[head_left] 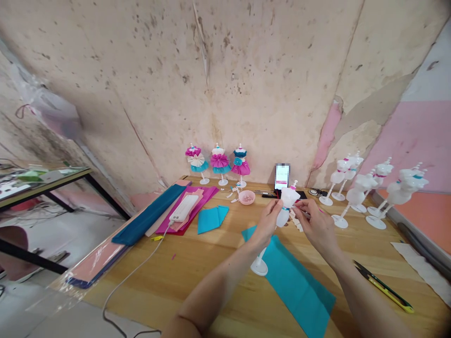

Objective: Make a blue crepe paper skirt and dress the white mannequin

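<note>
Side table [45, 188] at far left, beyond the end of a wooden workbench [183, 286]. On the bench's left side, a long folded teal crepe-paper sheet [148, 216], then magenta crepe paper [197, 202] beneath a white power bank [185, 207], its white cable [136, 274] trailing over the bench edge, and a smaller folded teal piece [211, 218]. Against the stained plaster wall [218, 80], three miniature dress forms [218, 164] in pink, white and teal paper skirts. Next, a pink bowl [246, 197] and an upright phone [282, 177] with a blurred screen patch. At centre, left hand [269, 223] clenched around a white miniature dress form [288, 199], its round base [259, 267] tilted off the bench above a teal paper sheet [296, 286]. Right hand [317, 225] just beside it, fingertips [299, 211] pinching a thin pale item, too small to tell, near the form's teal waist band. Farther right, bare white dress forms [355, 192] on stands, yellow-and-black snips [384, 286] and a white paper strip [419, 263].
</note>
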Demonstrator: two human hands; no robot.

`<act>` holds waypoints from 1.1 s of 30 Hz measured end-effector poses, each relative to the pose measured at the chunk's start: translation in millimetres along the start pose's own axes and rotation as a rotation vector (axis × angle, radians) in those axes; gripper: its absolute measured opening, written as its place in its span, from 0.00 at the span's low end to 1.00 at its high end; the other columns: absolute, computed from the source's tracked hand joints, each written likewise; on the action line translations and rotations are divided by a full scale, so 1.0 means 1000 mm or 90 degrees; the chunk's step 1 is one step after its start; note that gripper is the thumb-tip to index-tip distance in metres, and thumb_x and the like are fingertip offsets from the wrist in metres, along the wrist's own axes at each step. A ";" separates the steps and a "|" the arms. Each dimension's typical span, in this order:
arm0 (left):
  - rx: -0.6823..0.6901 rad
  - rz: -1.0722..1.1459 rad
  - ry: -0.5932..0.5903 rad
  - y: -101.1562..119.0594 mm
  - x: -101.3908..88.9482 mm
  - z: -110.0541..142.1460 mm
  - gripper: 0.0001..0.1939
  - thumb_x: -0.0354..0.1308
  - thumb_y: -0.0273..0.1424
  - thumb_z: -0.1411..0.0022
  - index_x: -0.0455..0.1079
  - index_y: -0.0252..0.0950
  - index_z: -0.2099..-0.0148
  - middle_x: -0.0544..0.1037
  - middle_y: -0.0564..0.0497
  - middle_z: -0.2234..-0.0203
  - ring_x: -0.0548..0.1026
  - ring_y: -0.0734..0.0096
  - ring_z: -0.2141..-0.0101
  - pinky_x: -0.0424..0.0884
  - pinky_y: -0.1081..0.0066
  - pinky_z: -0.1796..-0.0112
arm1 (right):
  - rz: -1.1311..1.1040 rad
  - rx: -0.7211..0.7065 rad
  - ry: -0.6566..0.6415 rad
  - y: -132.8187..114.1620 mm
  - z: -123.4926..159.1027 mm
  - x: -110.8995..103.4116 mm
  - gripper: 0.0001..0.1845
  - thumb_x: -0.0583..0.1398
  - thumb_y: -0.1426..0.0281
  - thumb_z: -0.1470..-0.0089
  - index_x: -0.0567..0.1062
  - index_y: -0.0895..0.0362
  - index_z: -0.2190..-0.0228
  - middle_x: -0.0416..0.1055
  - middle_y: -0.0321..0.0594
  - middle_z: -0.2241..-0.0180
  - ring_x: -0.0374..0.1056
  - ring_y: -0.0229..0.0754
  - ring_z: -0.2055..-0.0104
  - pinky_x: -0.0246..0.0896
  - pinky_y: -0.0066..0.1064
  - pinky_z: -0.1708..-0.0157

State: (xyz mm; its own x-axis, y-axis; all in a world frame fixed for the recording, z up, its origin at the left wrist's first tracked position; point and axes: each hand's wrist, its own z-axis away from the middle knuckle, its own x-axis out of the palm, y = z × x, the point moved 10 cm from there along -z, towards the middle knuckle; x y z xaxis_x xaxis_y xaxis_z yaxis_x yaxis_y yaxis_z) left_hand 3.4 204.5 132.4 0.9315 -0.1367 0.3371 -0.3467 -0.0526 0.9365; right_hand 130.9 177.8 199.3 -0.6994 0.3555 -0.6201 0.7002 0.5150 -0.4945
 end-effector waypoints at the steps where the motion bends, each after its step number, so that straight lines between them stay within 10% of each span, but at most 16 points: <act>1: 0.000 0.002 0.000 0.000 0.000 0.000 0.23 0.54 0.51 0.40 0.68 0.37 0.55 0.75 0.49 0.66 0.74 0.71 0.70 0.70 0.73 0.72 | -0.005 0.002 -0.001 0.001 0.000 0.000 0.15 0.52 0.55 0.38 0.67 0.53 0.59 0.78 0.43 0.63 0.75 0.47 0.64 0.65 0.34 0.70; 33: -0.004 0.130 -0.087 0.009 0.013 0.008 0.24 0.55 0.48 0.39 0.63 0.37 0.48 0.76 0.50 0.71 0.74 0.72 0.79 0.66 0.75 0.81 | -0.364 0.121 -0.187 -0.005 -0.004 0.013 0.14 0.56 0.56 0.41 0.69 0.55 0.67 0.69 0.36 0.72 0.63 0.37 0.71 0.58 0.28 0.72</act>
State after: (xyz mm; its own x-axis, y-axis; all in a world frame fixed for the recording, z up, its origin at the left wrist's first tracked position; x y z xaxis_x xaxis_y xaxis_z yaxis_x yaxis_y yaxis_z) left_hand 11.7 194.8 144.3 0.8186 -0.2772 0.5031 -0.5247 -0.0046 0.8512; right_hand 117.9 183.3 195.8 -0.9184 -0.1737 -0.3554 0.2630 0.4031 -0.8766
